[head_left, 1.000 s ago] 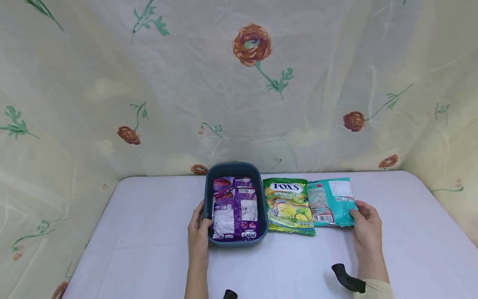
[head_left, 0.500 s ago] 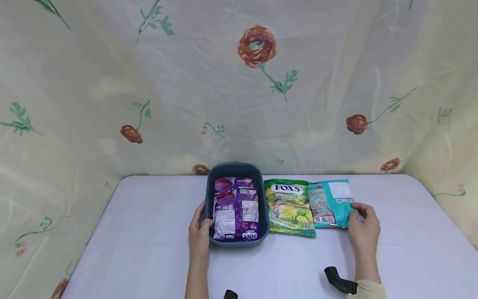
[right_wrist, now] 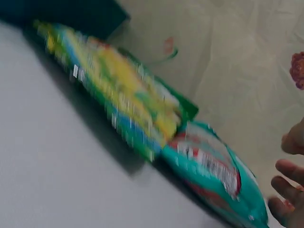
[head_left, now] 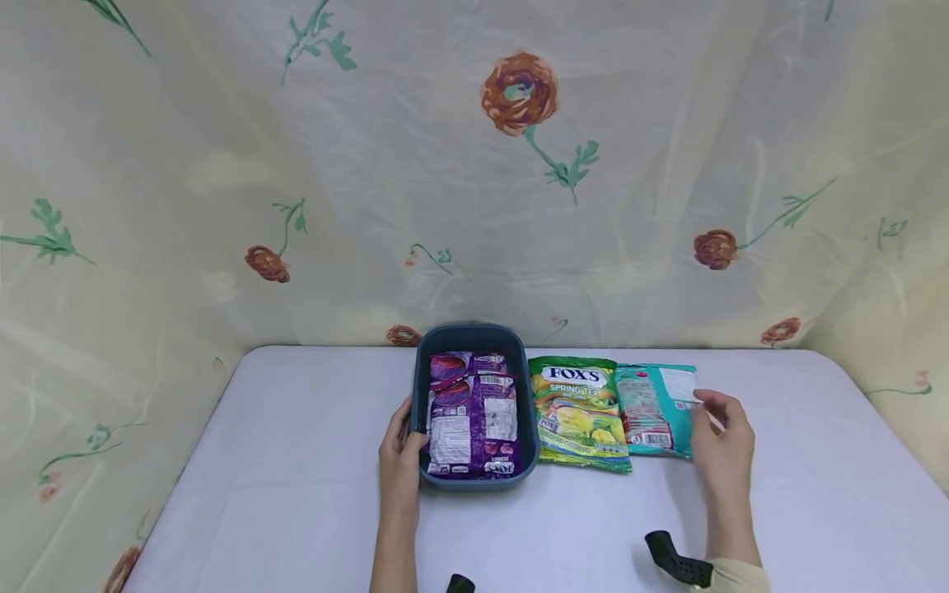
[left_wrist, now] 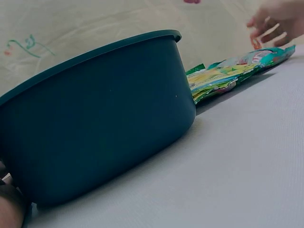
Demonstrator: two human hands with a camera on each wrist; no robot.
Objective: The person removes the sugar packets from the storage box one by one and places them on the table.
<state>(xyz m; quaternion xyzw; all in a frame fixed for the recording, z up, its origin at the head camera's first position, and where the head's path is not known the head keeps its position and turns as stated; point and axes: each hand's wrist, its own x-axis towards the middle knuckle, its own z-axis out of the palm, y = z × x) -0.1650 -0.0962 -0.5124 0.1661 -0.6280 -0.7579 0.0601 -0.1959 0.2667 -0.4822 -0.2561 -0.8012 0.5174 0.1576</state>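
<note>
My left hand (head_left: 400, 469) grips the left side of a dark blue plastic tub (head_left: 478, 484), thumb over the rim. Purple candy bags (head_left: 472, 420) lie inside the tub, back side up. To its right is a green and yellow candy bag (head_left: 580, 416) marked FOX'S Spring Tea. A teal candy bag (head_left: 648, 412) lies back side up beside that one, their edges meeting. Over the teal bag's right edge is my right hand (head_left: 725, 445), fingers loosely bent and apart. In the right wrist view those fingers (right_wrist: 287, 190) show just off the teal bag's end, holding nothing.
A white cloth covers the table (head_left: 311, 511). Right behind its far edge hangs a flowered curtain (head_left: 608, 272), which also encloses both sides. A black curved piece (head_left: 676, 562) sticks out at the right wrist, and another black tip (head_left: 460, 584) shows at the bottom edge.
My right hand has let go of the teal bag's right edge and shifted slightly inward, fingers loosened. The left hand stays on the tub. The head view has shifted a little.
</note>
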